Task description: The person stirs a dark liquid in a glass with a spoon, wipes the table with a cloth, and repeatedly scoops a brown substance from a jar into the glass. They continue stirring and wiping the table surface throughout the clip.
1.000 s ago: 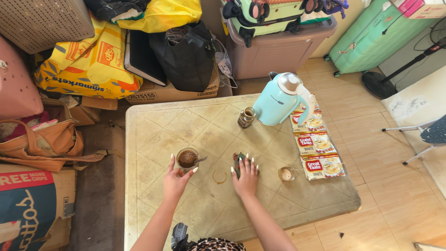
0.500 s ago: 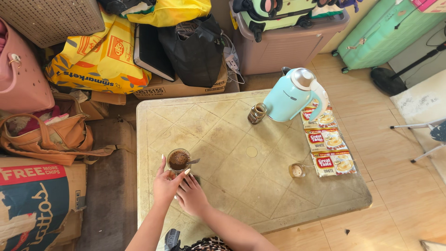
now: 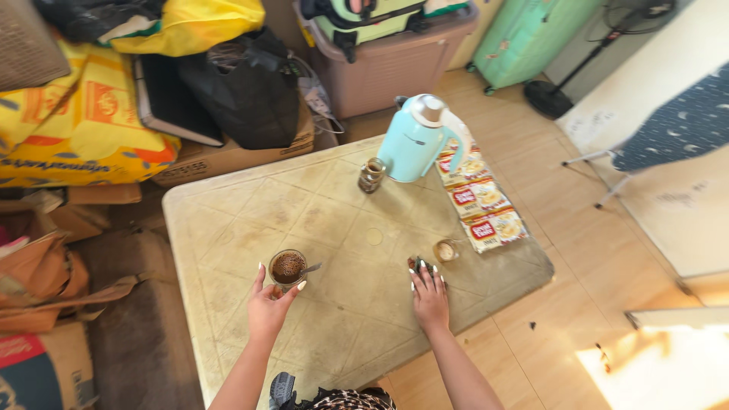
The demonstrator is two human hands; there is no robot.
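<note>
Head view — left hand [image 3: 267,307] grips a clear glass [image 3: 288,269] of foamy brown coffee; right hand [image 3: 430,294] presses a dark cloth [image 3: 420,265] flat.

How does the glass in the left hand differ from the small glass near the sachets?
The coffee glass is wider and nearly full of dark, frothy drink; the small glass holds only a pale residue. The coffee glass has a spoon in it and the left hand around it; the small glass stands free, apart from the right hand. Both stand upright on the table.
</note>
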